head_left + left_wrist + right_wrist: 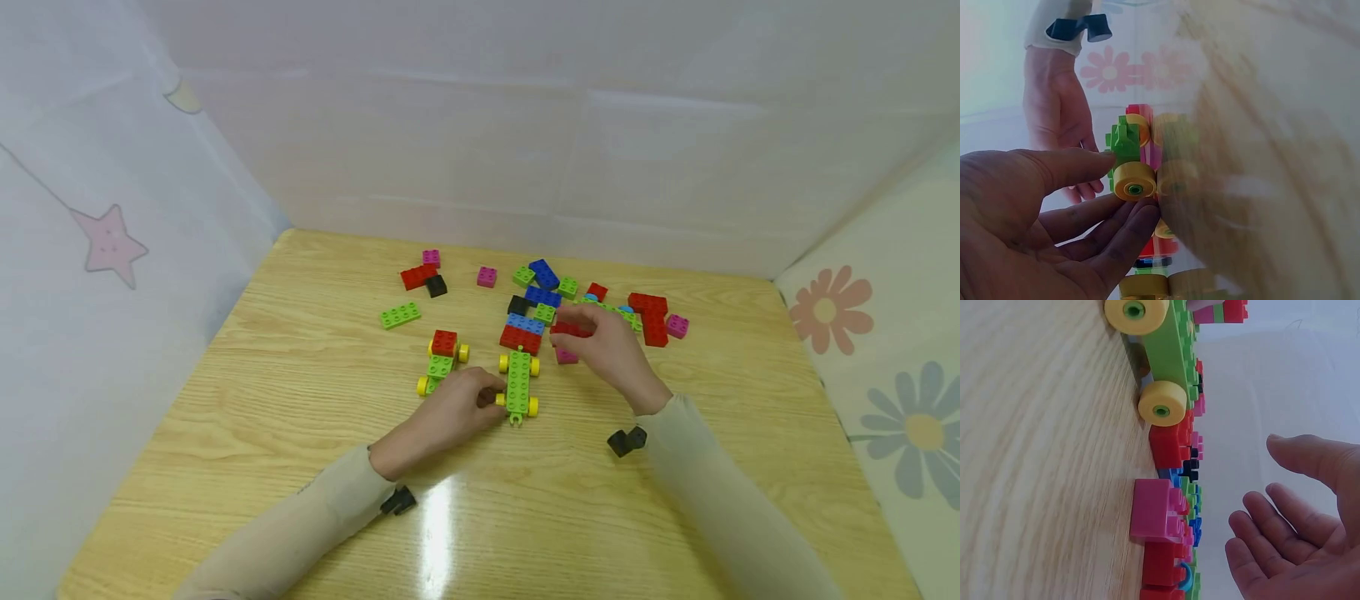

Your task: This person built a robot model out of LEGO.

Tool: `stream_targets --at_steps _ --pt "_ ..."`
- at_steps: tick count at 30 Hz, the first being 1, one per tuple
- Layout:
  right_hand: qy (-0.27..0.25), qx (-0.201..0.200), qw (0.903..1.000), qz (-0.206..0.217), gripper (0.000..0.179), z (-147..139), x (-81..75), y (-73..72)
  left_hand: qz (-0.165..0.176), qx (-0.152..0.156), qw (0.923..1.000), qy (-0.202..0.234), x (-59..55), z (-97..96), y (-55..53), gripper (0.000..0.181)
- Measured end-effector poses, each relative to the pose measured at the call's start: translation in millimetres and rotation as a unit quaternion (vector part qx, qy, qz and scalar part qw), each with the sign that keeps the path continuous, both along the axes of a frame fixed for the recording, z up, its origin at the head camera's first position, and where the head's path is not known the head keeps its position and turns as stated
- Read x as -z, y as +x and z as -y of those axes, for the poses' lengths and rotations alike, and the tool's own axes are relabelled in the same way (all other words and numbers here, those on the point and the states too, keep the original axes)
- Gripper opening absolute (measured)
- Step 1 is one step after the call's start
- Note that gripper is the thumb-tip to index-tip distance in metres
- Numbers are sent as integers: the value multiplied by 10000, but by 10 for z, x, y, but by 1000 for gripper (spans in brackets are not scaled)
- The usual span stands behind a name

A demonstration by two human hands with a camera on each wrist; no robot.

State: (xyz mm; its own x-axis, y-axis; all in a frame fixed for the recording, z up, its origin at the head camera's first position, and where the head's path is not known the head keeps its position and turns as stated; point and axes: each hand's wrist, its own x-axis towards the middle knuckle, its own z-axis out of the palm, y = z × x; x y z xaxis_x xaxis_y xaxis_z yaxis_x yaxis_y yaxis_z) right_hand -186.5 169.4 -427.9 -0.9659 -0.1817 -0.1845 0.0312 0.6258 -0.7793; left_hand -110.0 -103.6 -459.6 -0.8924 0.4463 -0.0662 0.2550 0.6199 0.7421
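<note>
A green wheeled toy car base [518, 382] with yellow wheels stands on the table. My left hand [457, 407] holds its near left corner; in the left wrist view the thumb [1085, 167] and fingers come round a yellow wheel [1134, 181]. My right hand [604, 348] hovers above the bricks to the right of the base, its fingers loosely bent and holding nothing. Below and beside it are a red brick [567, 329] and a magenta brick [1152, 509]. A red brick [520, 338] lies just beyond the base, with a light blue brick [526, 323] behind it.
Left of the base stands a second wheeled car [441, 364] with a red brick on top, partly behind my left hand. A green plate brick [401, 315] lies farther left. Several loose bricks spread across the back, including a red pair [654, 321] at right. Cloth walls [480, 150] surround the table.
</note>
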Motion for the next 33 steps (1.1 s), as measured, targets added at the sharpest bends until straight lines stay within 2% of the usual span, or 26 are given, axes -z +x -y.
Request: stream_targets --at_steps 11,19,33 --pt "-161 11 9999 14 57 62 53 -212 78 -21 10000 27 12 -19 -14 33" --pt "-72 -24 9999 -121 57 102 75 -367 74 -28 10000 8 19 -21 -18 31" --pt "-47 -107 9996 -263 56 127 172 -527 -48 58 10000 -43 16 -18 -19 27"
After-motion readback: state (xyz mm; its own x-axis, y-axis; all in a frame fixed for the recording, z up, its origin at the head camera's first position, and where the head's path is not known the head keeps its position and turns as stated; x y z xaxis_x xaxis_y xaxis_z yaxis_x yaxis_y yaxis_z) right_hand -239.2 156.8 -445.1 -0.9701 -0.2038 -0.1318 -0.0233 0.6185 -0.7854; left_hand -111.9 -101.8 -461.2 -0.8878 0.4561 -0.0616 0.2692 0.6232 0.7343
